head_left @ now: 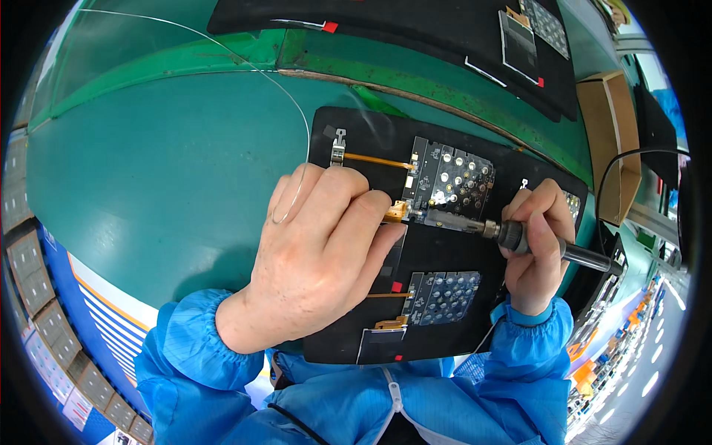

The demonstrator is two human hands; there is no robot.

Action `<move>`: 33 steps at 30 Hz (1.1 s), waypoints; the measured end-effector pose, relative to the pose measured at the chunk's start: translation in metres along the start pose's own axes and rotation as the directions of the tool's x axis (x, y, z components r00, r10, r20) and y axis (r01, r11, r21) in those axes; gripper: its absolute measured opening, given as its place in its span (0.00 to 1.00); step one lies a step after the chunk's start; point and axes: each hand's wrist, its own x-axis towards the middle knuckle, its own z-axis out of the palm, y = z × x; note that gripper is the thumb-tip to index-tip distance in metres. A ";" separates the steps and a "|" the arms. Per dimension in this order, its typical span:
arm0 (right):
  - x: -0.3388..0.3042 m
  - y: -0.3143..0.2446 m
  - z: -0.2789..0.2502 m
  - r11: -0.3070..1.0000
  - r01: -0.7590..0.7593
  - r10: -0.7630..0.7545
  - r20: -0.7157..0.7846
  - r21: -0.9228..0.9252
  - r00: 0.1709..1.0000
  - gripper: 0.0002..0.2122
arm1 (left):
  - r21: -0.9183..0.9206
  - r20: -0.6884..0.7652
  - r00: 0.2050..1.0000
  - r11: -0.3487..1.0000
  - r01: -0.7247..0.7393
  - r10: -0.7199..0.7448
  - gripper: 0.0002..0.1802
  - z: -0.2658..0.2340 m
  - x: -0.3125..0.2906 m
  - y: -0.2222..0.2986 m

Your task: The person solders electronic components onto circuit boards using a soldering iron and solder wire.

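Observation:
My left hand point(311, 259) is closed, a thin solder wire point(285, 93) running into it. Its fingertips are at the orange flex cable point(397, 212) on the left edge of a keypad circuit board point(454, 176). What lies under the fingers is hidden. In my right hand point(540, 248) is a soldering iron point(512, 236), pointing left with its tip at the joint between flex cable and board. The board lies on a black mat point(456, 248). From its upper left, an orange strip point(374, 160) leads to a small metal connector point(338, 147).
A second keypad board point(445, 298) with a dark display point(383, 346) lies nearer me on the mat. Beyond the green ledge point(415, 78) is another black mat point(415, 30) with a display point(518, 50). A cardboard box point(610, 144) stands at right, beside a black cable point(619, 159).

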 end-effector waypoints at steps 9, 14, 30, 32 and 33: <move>0.004 0.007 -0.001 0.989 0.117 -0.116 0.026 -0.095 0.993 0.14 | -0.014 -0.024 1.000 1.000 0.001 -0.002 0.19 0.002 0.000 0.000; 0.005 0.007 -0.001 0.984 0.142 -0.139 0.043 -0.105 0.989 0.14 | -0.012 -0.017 1.000 1.000 0.009 -0.009 0.19 0.001 -0.002 0.000; -0.037 -0.010 -0.125 0.766 0.161 -0.611 -0.627 -0.623 0.483 0.09 | 0.148 -0.064 0.996 0.986 0.079 -0.070 0.11 -0.036 -0.006 -0.007; -0.040 -0.006 -0.142 0.738 -0.065 -0.504 -0.613 -0.672 0.609 0.09 | 0.151 -0.057 0.997 0.987 0.058 -0.050 0.11 -0.039 -0.007 -0.008; -0.041 -0.012 -0.147 0.755 -0.080 -0.481 -0.632 -0.651 0.608 0.09 | 0.101 -0.074 0.996 0.994 0.049 -0.042 0.12 -0.037 -0.006 -0.010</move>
